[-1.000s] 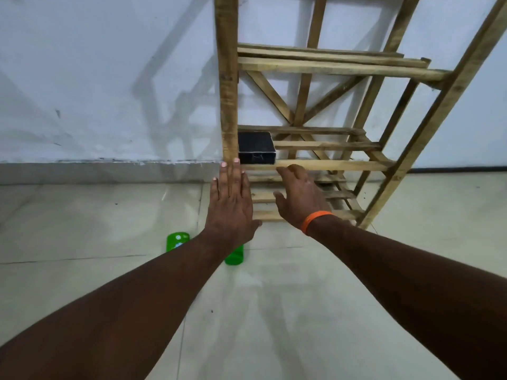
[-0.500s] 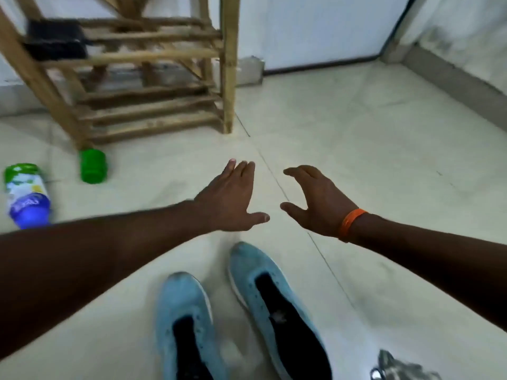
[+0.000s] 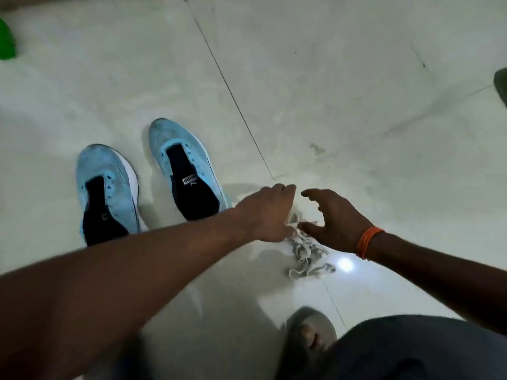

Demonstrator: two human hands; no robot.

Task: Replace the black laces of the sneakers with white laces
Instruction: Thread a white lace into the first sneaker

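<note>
Two light blue sneakers stand side by side on the floor, the left sneaker (image 3: 107,187) and the right sneaker (image 3: 186,168), with dark tongues and no laces in their eyelets. To their right a pile of white laces (image 3: 307,253) lies on the tiles. My left hand (image 3: 267,212) hovers over the far end of the pile with its fingers bent downward and its thumb at the laces. My right hand (image 3: 334,218), with an orange band on the wrist, spreads its curved fingers beside the pile, thumb touching it. No black laces are in view.
A green object (image 3: 6,41) shows at the top left edge. My foot in a grey sandal (image 3: 311,334) stands at the bottom, close to the laces. Pale floor tiles (image 3: 356,91) stretch beyond the hands.
The view swung down from the wooden rack to the floor. Both hands came down and back to the lace pile, right of the sneakers.
</note>
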